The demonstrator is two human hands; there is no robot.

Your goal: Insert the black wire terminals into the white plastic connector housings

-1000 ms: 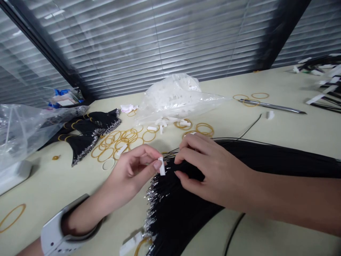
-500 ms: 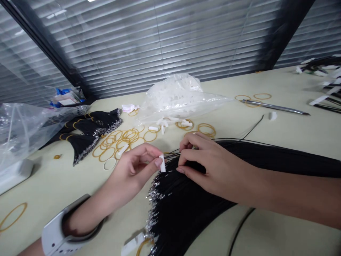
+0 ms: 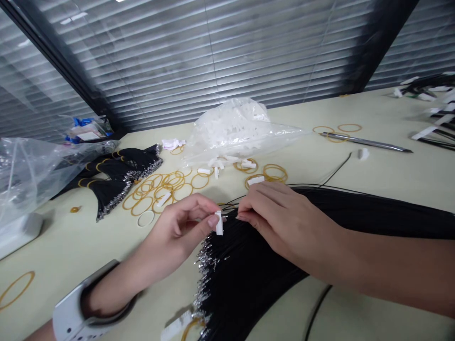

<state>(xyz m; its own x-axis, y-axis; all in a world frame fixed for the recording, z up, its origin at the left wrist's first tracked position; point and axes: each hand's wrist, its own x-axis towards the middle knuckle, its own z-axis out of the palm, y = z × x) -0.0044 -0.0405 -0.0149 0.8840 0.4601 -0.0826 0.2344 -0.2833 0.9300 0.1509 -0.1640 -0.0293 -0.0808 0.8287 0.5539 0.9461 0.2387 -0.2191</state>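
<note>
Between thumb and forefinger, my left hand [image 3: 186,222] pinches a small white plastic connector housing [image 3: 219,223], held upright. Just right of it, my right hand [image 3: 273,213] has thumb and forefinger pinched together on what looks like a thin black wire with a metal tip reaching toward the housing; most of that wire is hidden by my fingers. Under both hands lies a thick bundle of black wires [image 3: 263,279], its silvery crimped ends fanned out to the left. The far end of the bundle runs off to the right beneath my right forearm.
Yellow rubber bands [image 3: 174,182] and loose white housings lie behind my hands. A clear plastic bag of white pieces [image 3: 231,125] is at the back. Banded black wire bundles [image 3: 113,175] are left; a metal pen-like tool [image 3: 369,142] and finished-looking cables [image 3: 435,113] are right.
My right hand's fingers have closed together at the wire end and shifted slightly, uncovering a white housing behind it. The left hand and its housing have moved slightly right and down.
</note>
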